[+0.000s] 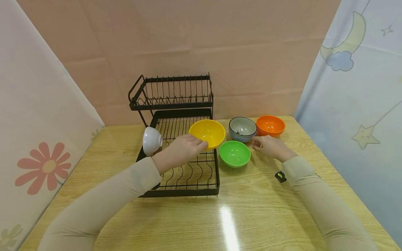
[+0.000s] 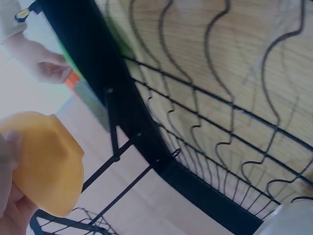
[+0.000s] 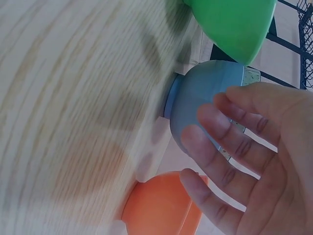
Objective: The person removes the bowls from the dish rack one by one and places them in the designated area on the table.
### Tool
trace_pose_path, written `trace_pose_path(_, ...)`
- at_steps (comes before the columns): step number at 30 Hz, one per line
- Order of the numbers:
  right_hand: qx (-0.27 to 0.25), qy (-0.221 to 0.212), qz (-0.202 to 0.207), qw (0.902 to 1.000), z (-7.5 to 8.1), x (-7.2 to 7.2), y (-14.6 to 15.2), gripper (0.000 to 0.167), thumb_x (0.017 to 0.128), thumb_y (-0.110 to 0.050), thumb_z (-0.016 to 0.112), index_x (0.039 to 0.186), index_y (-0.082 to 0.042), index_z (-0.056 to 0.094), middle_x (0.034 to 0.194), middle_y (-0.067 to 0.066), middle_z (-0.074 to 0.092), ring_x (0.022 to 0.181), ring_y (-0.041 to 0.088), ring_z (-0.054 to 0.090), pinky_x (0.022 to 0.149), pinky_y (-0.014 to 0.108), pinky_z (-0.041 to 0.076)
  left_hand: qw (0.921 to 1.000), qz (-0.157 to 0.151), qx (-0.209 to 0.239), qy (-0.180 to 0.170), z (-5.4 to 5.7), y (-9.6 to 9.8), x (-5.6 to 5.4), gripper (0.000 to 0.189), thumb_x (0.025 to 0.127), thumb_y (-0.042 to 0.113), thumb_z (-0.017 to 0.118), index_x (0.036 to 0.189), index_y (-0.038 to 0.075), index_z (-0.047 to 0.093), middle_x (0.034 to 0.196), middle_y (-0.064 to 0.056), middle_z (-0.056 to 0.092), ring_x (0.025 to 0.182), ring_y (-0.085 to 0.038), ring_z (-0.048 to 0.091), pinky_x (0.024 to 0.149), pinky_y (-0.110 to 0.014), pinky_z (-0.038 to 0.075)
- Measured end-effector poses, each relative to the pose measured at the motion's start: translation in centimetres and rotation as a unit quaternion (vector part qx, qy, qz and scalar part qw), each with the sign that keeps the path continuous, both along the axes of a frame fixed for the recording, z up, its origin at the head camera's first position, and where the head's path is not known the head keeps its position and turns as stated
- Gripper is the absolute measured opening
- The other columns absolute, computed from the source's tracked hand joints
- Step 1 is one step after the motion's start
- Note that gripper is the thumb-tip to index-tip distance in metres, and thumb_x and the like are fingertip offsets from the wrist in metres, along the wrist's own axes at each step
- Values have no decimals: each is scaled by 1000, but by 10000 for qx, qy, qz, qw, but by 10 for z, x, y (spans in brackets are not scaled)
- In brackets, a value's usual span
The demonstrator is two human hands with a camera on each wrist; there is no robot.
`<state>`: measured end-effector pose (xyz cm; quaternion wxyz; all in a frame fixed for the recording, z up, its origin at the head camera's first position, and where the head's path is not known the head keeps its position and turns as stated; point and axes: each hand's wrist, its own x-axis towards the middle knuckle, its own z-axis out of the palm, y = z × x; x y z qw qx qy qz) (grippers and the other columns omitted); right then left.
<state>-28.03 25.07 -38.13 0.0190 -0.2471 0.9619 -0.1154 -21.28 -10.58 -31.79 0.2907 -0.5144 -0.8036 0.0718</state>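
Observation:
My left hand (image 1: 180,150) pinches the rim of a yellow bowl (image 1: 211,129), holding it above the right side of a black dish rack (image 1: 188,192). In the left wrist view the bowl (image 2: 46,159) appears from its outer side, with the thumb on it. My right hand (image 1: 270,147) holds nothing; its fingers (image 3: 208,147) are loosely bent in the right wrist view. It is nearest to the grey-blue bowl (image 1: 242,128), a green bowl (image 1: 235,155) and the stacked orange bowls (image 1: 270,124), all on the table right of the rack.
A white bowl (image 1: 152,141) stands on its side at the rack's left edge. The rack's upper tier (image 1: 171,105) rises at the back. A small black object (image 1: 280,176) with a yellow mark lies near the right sleeve. Fabric hangs behind the wooden table (image 1: 176,223) and at both sides.

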Motion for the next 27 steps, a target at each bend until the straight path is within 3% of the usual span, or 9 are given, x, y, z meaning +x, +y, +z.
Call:
trace_pose_path(9,-59,132,22,9999,8,4,-3,5,92,-16,63,87,-14,63,77,-3,63,68,11,56,58,29,46,9985,137,-387,-359,-15,-4,0,15,90,12,68,102,12,59,87,4,72,73,-10,66,69,-22,54)
trace_pose_path(15,-202,798,-43,9966,32,18,-22,6,93,-14,60,95,-10,63,85,3,65,72,16,59,60,34,50,9988,107,-362,-323,-17,-4,-1,16,90,12,69,103,12,60,88,3,73,75,-10,68,70,-23,55)
trace_pose_path(18,-528,1239,102,9908,46,26,-37,25,94,-21,62,114,-7,61,109,9,65,87,25,64,76,42,53,9989,110,-356,-292,-17,-4,-2,15,90,12,68,103,12,61,87,3,73,74,-10,67,69,-23,55)
trace_pose_path(20,-733,1533,400,9846,54,31,-48,45,93,-28,65,131,-6,53,132,13,56,107,32,61,92,49,50,9990,82,-317,-289,-17,-3,-2,15,90,12,68,103,12,61,87,3,73,74,-10,67,69,-23,55)
trace_pose_path(23,-844,1871,1013,9734,61,38,-63,73,89,-36,69,148,-10,35,155,12,31,135,35,42,108,54,37,9994,3,-231,-245,-18,-3,-3,16,90,13,69,103,12,61,88,3,73,74,-11,67,70,-23,55)
trace_pose_path(25,-807,1982,1429,9663,62,42,-71,85,86,-39,72,153,-13,26,161,8,18,146,33,24,113,54,29,9996,-65,-171,-218,-18,-1,-3,16,90,13,69,104,12,61,90,3,74,75,-11,68,70,-23,55)
trace_pose_path(27,-714,1992,1840,9599,62,45,-79,92,84,-39,74,155,-13,21,163,5,11,149,30,15,117,53,22,9997,-115,-132,-187,-17,0,-4,15,90,14,69,102,12,61,90,2,74,75,-12,68,71,-23,56)
